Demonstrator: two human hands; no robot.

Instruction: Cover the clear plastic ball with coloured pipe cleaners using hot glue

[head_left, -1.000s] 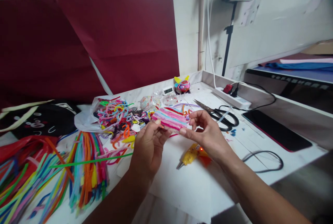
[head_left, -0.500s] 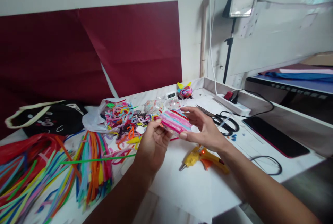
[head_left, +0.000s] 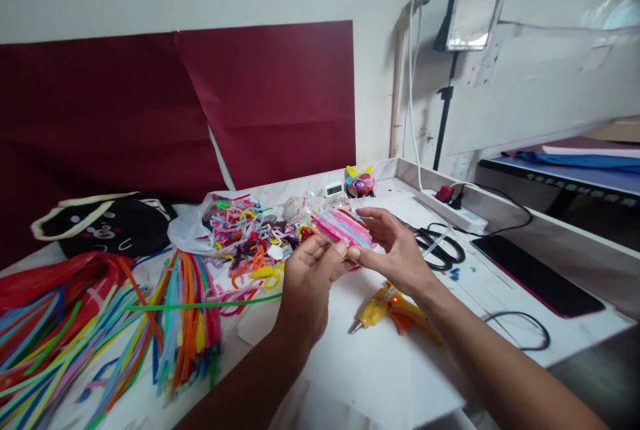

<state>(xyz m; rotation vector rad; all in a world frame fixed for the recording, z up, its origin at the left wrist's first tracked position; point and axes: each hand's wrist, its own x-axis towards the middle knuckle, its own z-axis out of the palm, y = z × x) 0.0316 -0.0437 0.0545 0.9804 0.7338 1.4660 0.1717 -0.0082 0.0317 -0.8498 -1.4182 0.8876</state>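
Both my hands hold a fuzzy pink-striped pipe-cleaner piece (head_left: 343, 227) above the white table (head_left: 380, 363). My left hand (head_left: 307, 283) pinches its near left edge with closed fingers. My right hand (head_left: 397, 250) cups its right side, thumb and fingers curled round it. A yellow and orange glue gun (head_left: 387, 303) with a red light lies on the table just under my right wrist. A heap of cut coloured pipe-cleaner bits (head_left: 245, 233) sits just left of the piece.
Long coloured pipe cleaners (head_left: 100, 330) fan over the left of the table beside a black bag (head_left: 105, 230). Black scissors (head_left: 440, 247), a power strip (head_left: 457, 210), a dark phone (head_left: 537, 277), a small clock (head_left: 333, 189) and a colourful horned figure (head_left: 361, 182) lie behind and right.
The view has tilted up a little. My hands have drawn closer together on the pink piece, which has turned and now looks more bunched and rounded; the right hand closed round it.
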